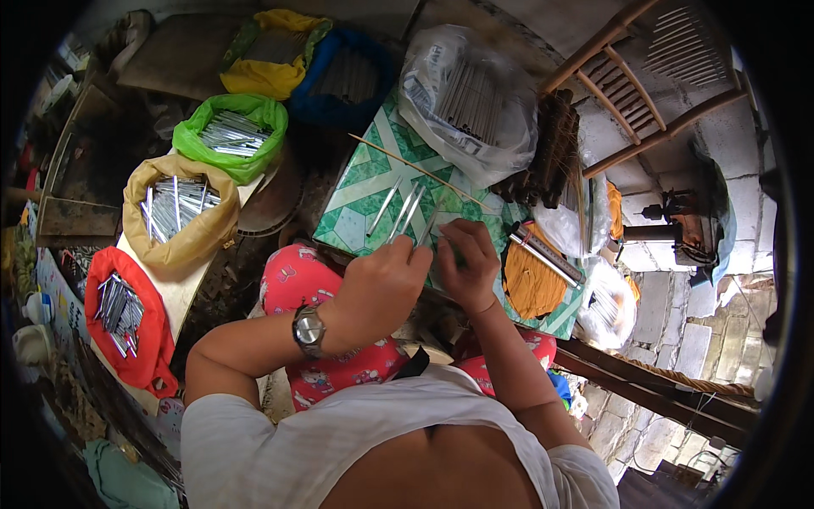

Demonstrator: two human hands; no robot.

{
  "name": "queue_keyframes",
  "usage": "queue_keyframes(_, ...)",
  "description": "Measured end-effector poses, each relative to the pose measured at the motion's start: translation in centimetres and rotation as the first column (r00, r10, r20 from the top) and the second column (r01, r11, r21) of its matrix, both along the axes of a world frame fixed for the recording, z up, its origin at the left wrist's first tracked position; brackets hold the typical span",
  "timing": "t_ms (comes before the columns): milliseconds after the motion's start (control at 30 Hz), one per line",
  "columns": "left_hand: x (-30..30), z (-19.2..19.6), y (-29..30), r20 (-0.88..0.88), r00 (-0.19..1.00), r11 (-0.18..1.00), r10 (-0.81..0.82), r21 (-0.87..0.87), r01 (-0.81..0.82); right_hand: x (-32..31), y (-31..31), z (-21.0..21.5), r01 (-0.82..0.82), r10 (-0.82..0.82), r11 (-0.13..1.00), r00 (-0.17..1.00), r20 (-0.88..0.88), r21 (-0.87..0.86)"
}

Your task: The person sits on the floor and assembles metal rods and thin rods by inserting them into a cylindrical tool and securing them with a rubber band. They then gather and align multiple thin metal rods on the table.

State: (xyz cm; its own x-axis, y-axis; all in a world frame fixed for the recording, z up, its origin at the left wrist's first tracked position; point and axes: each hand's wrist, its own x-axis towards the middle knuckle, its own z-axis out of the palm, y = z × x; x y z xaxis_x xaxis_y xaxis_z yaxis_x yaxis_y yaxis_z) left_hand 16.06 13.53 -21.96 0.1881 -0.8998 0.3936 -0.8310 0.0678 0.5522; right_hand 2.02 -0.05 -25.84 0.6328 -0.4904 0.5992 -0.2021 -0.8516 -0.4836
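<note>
My left hand (383,287), with a wristwatch on the wrist, is closed around a thin silver tube (426,231) over a green patterned board (360,191). My right hand (468,260) is curled right beside it, fingers pinching the same tube or something small at its end; I cannot tell which. Three more silver tubes (398,212) lie loose on the board just beyond my fingers. A long thin wooden stick (415,168) lies across the board further out.
Bags of silver tubes stand to the left: red (127,318), tan (174,208), green (229,131), yellow (271,51), blue (343,76). A clear bag (466,102) sits at the board's far end. Dark sticks (551,148), orange cloth (530,284) and a wooden chair (644,76) are right.
</note>
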Motion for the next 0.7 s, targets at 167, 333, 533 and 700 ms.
queue_keyframes(167, -0.8, -1.9, -1.0, 0.145, 0.989, 0.999, 0.016, 0.037, -0.022, 0.1, -0.3, 0.3, -0.182, 0.177, 0.983, 0.971, -0.158, -0.017)
queue_keyframes(333, 1.6, -0.5, -1.6, 0.222, 0.97, 0.995, 0.102, -0.027, -0.098, 0.4, -0.5, 0.4, -0.222, 0.206, 0.974, 0.948, -0.244, -0.04)
queue_keyframes(533, 20.8, -3.5, -12.5, -0.011, 0.846, 0.843, 0.534, -0.077, -0.533, 0.5, -0.4, 0.4, -0.211, 0.201, 0.977, 0.938, -0.283, -0.007)
queue_keyframes(700, 29.2, -12.7, -21.5, 0.1, 0.886, 0.87, 0.453, 0.167, -0.464, 0.6, -0.6, 0.7, -0.212, 0.204, 0.977, 0.935, -0.289, 0.004)
